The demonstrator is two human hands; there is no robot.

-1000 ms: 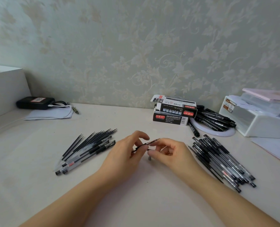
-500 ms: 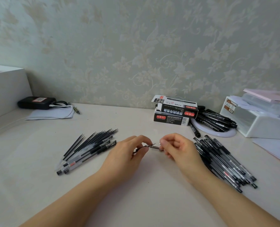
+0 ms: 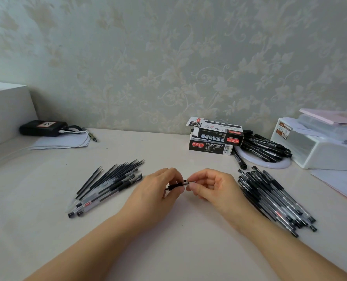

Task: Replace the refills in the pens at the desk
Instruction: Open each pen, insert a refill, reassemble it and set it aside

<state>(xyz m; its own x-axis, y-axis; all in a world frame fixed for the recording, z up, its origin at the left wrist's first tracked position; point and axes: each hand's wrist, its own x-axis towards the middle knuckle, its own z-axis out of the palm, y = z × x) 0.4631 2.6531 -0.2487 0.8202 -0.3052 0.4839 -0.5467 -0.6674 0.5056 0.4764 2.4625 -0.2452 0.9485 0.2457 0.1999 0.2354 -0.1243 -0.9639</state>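
Observation:
My left hand (image 3: pixel 158 191) grips a black-gripped pen (image 3: pixel 175 185) at the middle of the desk, most of its barrel hidden under the palm. My right hand (image 3: pixel 211 188) pinches the pen's metal tip end between thumb and fingers, so both hands meet on the one pen. To the left lies a fan of thin black refills and a few clear pens (image 3: pixel 109 183). On the right lies a pile of several black-capped pens (image 3: pixel 274 199).
Two stacked black refill boxes (image 3: pixel 215 138) stand at the back, beside a white ring-shaped dish heaped with black pens (image 3: pixel 266 149). A white storage box (image 3: pixel 320 147) and papers (image 3: pixel 339 183) sit at far right. A black case (image 3: pixel 43 127) on paper lies back left.
My right hand has risen from the desk and closed in on the pen's tip end; the two hands have drawn together around the pen.

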